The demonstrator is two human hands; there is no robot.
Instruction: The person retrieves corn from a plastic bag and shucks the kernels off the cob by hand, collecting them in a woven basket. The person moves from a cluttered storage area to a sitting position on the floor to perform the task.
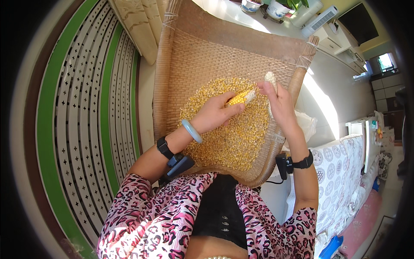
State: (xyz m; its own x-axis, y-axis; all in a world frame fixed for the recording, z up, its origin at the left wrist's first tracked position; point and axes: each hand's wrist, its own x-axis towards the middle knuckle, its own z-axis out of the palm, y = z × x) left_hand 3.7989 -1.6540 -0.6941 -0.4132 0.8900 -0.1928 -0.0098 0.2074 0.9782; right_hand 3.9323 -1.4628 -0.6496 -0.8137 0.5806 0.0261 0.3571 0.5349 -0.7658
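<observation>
A partly shelled corn cob is held in my left hand, its yellow kernels toward the palm and its bare white tip pointing right. My right hand grips a bare white corn cob that stands out above the thumb. The fingertips of that hand are close to the bare tip of the other cob; I cannot tell if they touch. Beneath both hands, a heap of loose corn kernels lies in a wide woven wicker winnowing basket, whose near rim is against my lap.
A slatted white and green radiator or panel runs along the left, beside a beige curtain. To the right are a whitish bag and a sofa with a patterned cover. Potted plants stand beyond the basket on the floor.
</observation>
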